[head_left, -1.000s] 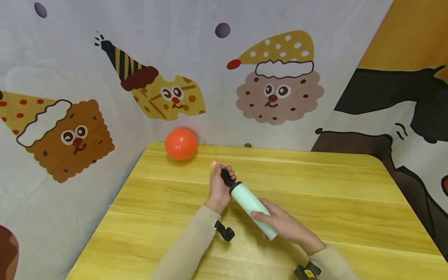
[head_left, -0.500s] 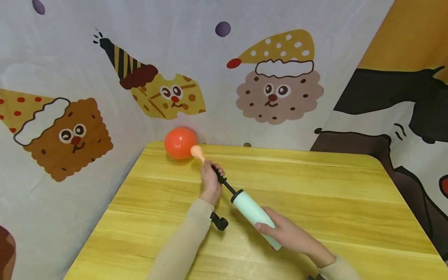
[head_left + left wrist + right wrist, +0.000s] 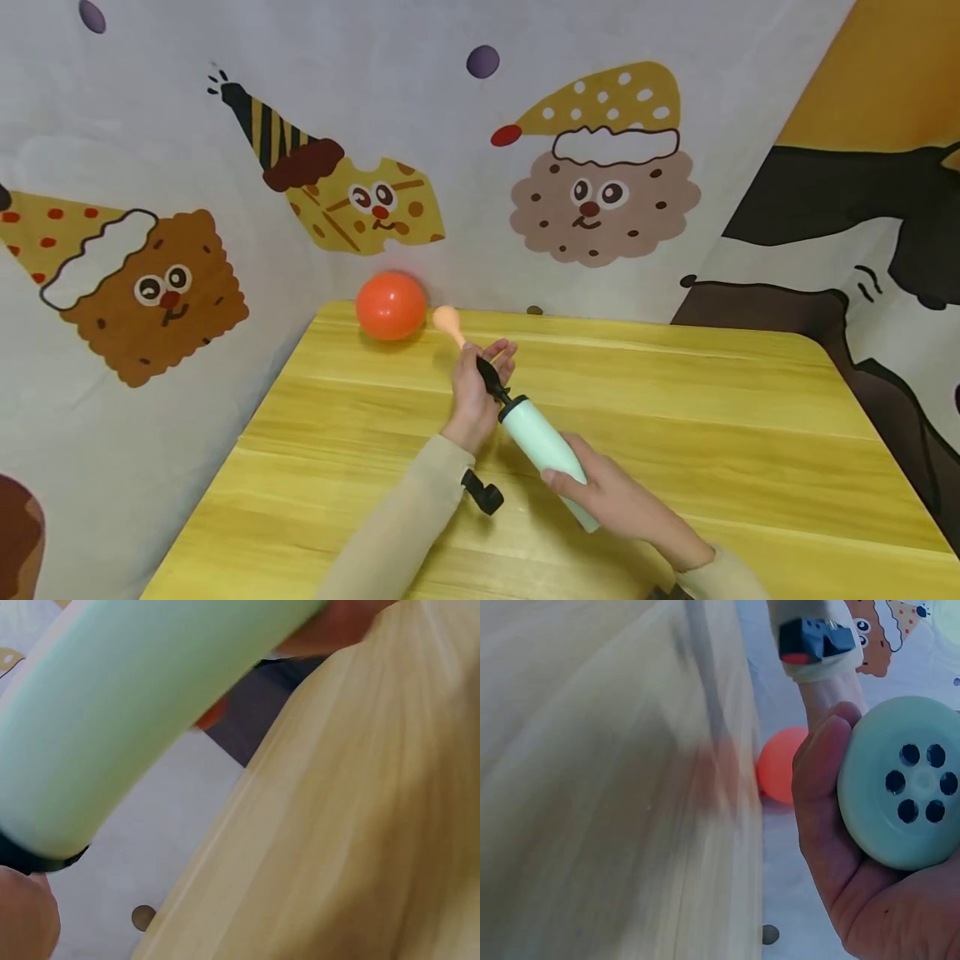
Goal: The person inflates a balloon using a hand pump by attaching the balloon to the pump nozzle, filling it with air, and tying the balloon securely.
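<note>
In the head view, a mint-green hand balloon pump point(image 3: 542, 443) slants over the table, its black end toward the upper left. My right hand point(image 3: 618, 496) grips its body near the rear; the right wrist view shows my fingers around the pump's holed end cap point(image 3: 922, 784). My left hand point(image 3: 474, 392) pinches the neck of a small, slightly inflated peach balloon point(image 3: 447, 322) at the black nozzle end point(image 3: 489, 377), with its other fingers spread loosely. The pump body hides most of my left hand in the left wrist view.
An inflated red-orange balloon point(image 3: 391, 306) rests at the table's back left corner, just left of the peach balloon. The wooden table point(image 3: 712, 433) ends at a cloth backdrop point(image 3: 465, 150) printed with cartoon characters.
The peach balloon has swelled from a small tip into a bulb. My left hand moved out from the pump, drawing out a black rod, then came back, pushing it in; some fingers have straightened.
</note>
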`<state>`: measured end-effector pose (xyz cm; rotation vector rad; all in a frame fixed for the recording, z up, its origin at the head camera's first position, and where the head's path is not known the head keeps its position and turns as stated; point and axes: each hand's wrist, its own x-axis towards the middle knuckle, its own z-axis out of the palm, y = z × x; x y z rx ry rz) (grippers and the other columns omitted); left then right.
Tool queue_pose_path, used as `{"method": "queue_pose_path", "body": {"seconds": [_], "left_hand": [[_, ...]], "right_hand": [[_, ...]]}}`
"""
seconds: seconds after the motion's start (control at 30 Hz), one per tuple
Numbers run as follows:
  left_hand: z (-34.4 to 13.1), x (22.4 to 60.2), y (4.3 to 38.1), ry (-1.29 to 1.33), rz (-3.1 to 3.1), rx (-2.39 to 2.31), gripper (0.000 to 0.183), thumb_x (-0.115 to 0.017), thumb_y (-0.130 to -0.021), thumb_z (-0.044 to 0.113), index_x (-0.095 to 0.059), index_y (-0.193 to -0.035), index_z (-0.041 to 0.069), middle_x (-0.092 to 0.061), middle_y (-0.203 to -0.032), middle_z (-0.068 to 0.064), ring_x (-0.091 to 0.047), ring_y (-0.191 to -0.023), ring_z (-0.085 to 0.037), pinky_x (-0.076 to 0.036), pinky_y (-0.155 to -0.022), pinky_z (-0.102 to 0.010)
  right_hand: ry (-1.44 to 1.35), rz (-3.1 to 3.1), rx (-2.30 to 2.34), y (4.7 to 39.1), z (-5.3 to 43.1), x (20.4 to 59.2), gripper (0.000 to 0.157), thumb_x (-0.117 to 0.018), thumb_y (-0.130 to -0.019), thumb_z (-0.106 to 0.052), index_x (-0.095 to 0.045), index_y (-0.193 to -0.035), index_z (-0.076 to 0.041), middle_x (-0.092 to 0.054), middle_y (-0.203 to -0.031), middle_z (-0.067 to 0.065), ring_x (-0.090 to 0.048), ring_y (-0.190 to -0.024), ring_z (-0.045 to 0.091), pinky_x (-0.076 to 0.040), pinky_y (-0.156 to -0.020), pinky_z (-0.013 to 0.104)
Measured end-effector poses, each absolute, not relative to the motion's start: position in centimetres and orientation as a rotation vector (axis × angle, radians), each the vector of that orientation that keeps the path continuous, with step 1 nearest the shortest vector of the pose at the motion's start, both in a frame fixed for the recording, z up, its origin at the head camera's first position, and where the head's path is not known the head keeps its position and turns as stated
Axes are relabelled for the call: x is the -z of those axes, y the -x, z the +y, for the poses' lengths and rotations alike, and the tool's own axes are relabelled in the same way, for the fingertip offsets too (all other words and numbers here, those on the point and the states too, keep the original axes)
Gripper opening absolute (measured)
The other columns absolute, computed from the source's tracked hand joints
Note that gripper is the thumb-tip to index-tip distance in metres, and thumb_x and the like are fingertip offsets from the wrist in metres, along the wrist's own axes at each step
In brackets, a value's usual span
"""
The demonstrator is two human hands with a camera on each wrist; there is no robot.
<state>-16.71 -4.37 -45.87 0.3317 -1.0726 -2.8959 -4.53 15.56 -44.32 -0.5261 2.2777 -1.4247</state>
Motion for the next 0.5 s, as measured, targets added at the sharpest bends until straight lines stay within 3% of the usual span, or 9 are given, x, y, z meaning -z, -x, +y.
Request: {"method": "queue_pose_path", "body": {"seconds": [0.2,0.37,0.5], "left_hand": [[-4.0,46.4,15.7,-0.326,-1.091,2.926,0.027,-0.037,-0.115,0.033,-0.047,-0.101,0.013,-0.07,-0.098,-0.009,-0.072,-0.085,-0.02,-0.059,-0.073,-0.029],[-4.0,46.6,15.6,-0.343,-1.211,2.798,0.03,-0.037,-0.115,0.034,-0.049,-0.095,0.014,-0.056,-0.079,0.001,-0.053,-0.063,-0.011,-0.05,-0.061,-0.024],[-4.4,46.8,16.1,-0.364,-1.296,2.709,0.033,-0.036,-0.114,0.032,-0.049,-0.092,0.012,-0.051,-0.074,0.002,-0.047,-0.056,-0.009,-0.045,-0.054,-0.021]], "right_hand": [[0.518,2.311,1.417,5.7,14.9,44.4,0.063,-0.058,-0.107,-0.037,-0.036,-0.152,0.003,-0.061,-0.107,0.016,-0.066,-0.077,0.031,-0.057,-0.054,0.039],[0.52,2.333,1.411,6.2,14.2,44.7,0.065,-0.059,-0.106,-0.039,-0.038,-0.152,0.001,-0.062,-0.115,0.017,-0.065,-0.088,0.027,-0.058,-0.064,0.038],[0.515,2.334,1.402,6.2,14.0,44.9,0.066,-0.059,-0.106,-0.04,-0.037,-0.153,0.0,-0.064,-0.111,0.016,-0.066,-0.087,0.03,-0.058,-0.061,0.038]]}}
